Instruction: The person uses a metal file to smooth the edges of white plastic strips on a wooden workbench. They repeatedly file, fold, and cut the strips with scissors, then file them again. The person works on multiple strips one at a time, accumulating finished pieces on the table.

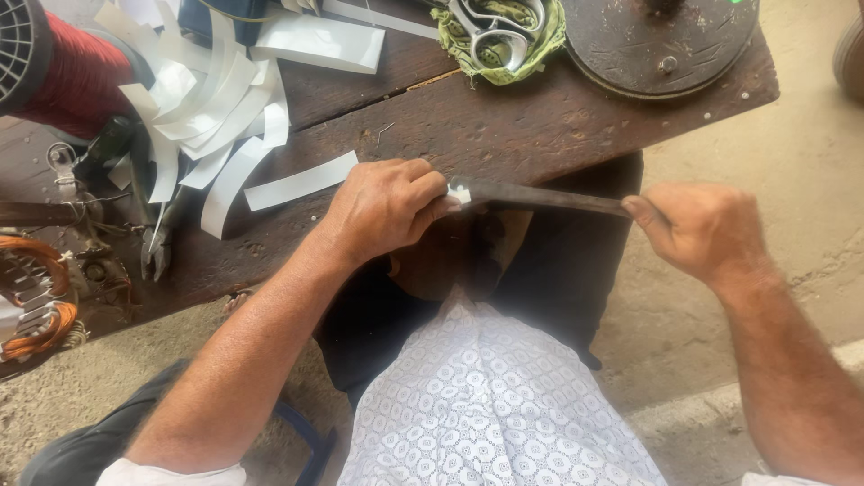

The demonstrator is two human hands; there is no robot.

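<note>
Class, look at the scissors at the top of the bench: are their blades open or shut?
Cannot tell. Only the metal handle loops of the scissors show, lying on a green cloth; the blades run out of the picture.

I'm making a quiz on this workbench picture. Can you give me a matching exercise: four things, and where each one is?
Things:
1. scissors
2. red wire spool
3. pliers
4. dark flat bar

Places:
A. top left corner
B. between the left hand and the right hand
C. on a green cloth, top middle
D. on the wooden bench, below the white strips

Pairs: 1-C, 2-A, 3-D, 4-B
</note>
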